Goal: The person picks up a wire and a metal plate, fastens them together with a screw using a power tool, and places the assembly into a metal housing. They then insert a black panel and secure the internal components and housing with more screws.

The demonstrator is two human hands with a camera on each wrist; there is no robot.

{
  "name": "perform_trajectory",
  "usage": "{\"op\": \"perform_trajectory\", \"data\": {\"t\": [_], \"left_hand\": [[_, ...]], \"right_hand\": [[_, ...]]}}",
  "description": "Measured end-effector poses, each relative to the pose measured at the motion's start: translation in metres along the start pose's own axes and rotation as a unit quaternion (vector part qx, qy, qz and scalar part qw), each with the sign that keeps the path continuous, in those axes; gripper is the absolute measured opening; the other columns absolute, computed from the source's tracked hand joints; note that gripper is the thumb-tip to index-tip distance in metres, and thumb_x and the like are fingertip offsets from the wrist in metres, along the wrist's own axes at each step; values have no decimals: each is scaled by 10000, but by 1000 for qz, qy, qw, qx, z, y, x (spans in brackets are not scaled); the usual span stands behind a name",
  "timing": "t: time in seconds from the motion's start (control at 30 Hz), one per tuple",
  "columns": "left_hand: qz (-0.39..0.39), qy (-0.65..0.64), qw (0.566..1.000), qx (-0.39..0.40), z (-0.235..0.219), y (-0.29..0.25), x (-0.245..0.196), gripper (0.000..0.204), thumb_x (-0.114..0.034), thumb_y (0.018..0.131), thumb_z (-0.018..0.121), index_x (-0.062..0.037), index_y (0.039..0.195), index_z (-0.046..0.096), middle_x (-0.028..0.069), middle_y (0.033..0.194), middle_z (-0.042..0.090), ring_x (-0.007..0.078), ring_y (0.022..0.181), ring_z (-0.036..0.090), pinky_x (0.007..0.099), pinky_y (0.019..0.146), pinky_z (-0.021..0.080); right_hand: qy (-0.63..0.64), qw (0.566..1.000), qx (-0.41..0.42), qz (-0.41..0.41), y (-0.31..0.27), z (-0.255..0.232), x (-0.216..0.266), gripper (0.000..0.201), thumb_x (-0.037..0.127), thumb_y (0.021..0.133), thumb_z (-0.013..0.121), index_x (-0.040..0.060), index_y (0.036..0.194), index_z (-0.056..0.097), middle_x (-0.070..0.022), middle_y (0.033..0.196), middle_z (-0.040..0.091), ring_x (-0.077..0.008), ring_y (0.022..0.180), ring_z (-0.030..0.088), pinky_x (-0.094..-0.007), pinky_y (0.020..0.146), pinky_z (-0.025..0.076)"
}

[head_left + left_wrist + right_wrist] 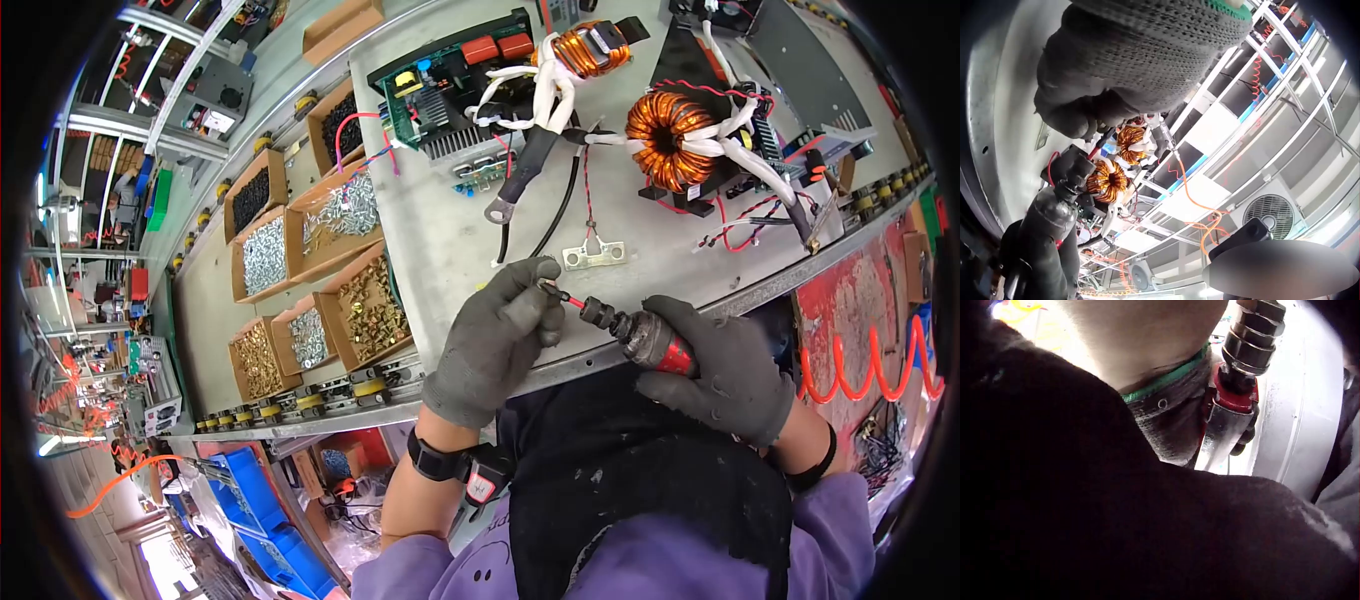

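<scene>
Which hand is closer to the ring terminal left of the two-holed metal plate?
Left. In the head view, your left hand is below the ring terminal, not touching; your right hand, gripping the power screwdriver, is farther, below and right.

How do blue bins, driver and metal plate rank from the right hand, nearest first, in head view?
1. Driver, in the right hand's grip.
2. Metal plate, on the table, ahead and left.
3. Blue bins, at the view's lower left.

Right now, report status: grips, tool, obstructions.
Right grip holds driver. Left grip pinches small part at driver's bit. Metal plate beyond, apparently not blocking.
</scene>
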State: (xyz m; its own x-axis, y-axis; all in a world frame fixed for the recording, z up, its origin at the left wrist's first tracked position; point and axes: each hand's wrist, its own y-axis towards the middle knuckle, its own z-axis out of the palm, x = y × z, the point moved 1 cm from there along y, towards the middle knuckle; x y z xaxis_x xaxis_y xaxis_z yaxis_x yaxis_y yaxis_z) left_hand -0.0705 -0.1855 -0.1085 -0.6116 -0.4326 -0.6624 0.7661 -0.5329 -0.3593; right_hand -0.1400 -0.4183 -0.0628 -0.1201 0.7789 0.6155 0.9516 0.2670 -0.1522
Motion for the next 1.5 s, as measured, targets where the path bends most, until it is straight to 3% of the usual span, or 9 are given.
{"op": "perform_trajectory", "data": {"t": [0.47, 0.77, 0.87, 0.97, 1.1, 1.3, 1.33, 1.43, 1.5], "left_hand": [[38, 210, 976, -42, 3, 4, -2, 553, -465, 964, 537, 43, 1182, 541, 23, 859, 525, 105, 692, 457, 250, 648, 368], [16, 186, 982, -26, 23, 23, 4, 492, -417, 994, 486, -11, 1266, 542, 30, 971, 596, 101, 728, 507, 252, 685, 411], [227, 721, 647, -98, 39, 46, 9, 417, -332, 858, 688, -90, 1188, 613, 77, 961, 628, 212, 731, 623, 350, 638, 480], [104, 849, 515, -60, 58, 57, 10, 384, -298, 793, 732, -103, 1110, 635, 115, 943, 613, 289, 789, 653, 397, 659, 500], [104, 815, 570, -22, 60, 52, 5, 295, -271, 787, 724, -81, 993, 633, 115, 937, 608, 315, 797, 646, 407, 656, 499], [185, 839, 500, -109, 61, 33, -7, 145, -149, 797, 660, -49, 879, 596, 86, 793, 614, 262, 633, 632, 374, 567, 492], [184, 839, 500, -114, 57, 27, -13, 145, -149, 797, 660, -49, 879, 596, 86, 793, 614, 262, 633, 632, 374, 567, 492], [111, 487, 858, -117, 30, 16, -36, 122, -109, 905, 591, 12, 921, 599, 99, 907, 667, 133, 770, 644, 271, 657, 532], [104, 287, 937, -171, 19, 21, -42, 142, -102, 927, 555, 13, 1011, 556, 133, 948, 648, 191, 809, 661, 303, 721, 569]], "right_hand": [[0, 999, 46, 14, -6, -6, -7, 707, 456, 776, 733, 15, 1281, 511, -170, 743, 650, -326, 669, 659, -418, 616, 497], [349, 932, 70, 68, -24, -3, -25, 661, 378, 812, 734, -11, 1286, 486, -159, 973, 660, -281, 877, 673, -366, 773, 508], [384, 918, 31, 98, -35, -10, -30, 683, 366, 804, 746, -20, 1299, 475, -150, 1022, 647, -255, 919, 655, -358, 809, 496], [387, 914, 6, 119, -41, -16, -36, 703, 363, 799, 753, -27, 1310, 466, -150, 1047, 635, -243, 953, 634, -352, 832, 486], [372, 923, -23, 99, -44, -19, -39, 718, 376, 795, 758, -28, 1311, 465, -155, 1046, 629, -251, 946, 625, -360, 837, 483], [387, 918, -21, 88, -40, -20, -38, 718, 386, 790, 760, -29, 1301, 473, -155, 1029, 624, -243, 930, 613, -360, 836, 475], [384, 919, -24, 85, -39, -21, -37, 711, 383, 790, 758, -29, 1297, 476, -156, 1026, 624, -241, 928, 610, -359, 838, 473], [363, 926, 6, 105, -38, -27, -31, 700, 369, 788, 757, -30, 1293, 480, -151, 1028, 625, -232, 922, 605, -358, 840, 472], [376, 921, 14, 98, -34, -25, -28, 697, 364, 786, 758, -29, 1293, 483, -149, 1034, 627, -230, 928, 608, -358, 842, 475]]}}
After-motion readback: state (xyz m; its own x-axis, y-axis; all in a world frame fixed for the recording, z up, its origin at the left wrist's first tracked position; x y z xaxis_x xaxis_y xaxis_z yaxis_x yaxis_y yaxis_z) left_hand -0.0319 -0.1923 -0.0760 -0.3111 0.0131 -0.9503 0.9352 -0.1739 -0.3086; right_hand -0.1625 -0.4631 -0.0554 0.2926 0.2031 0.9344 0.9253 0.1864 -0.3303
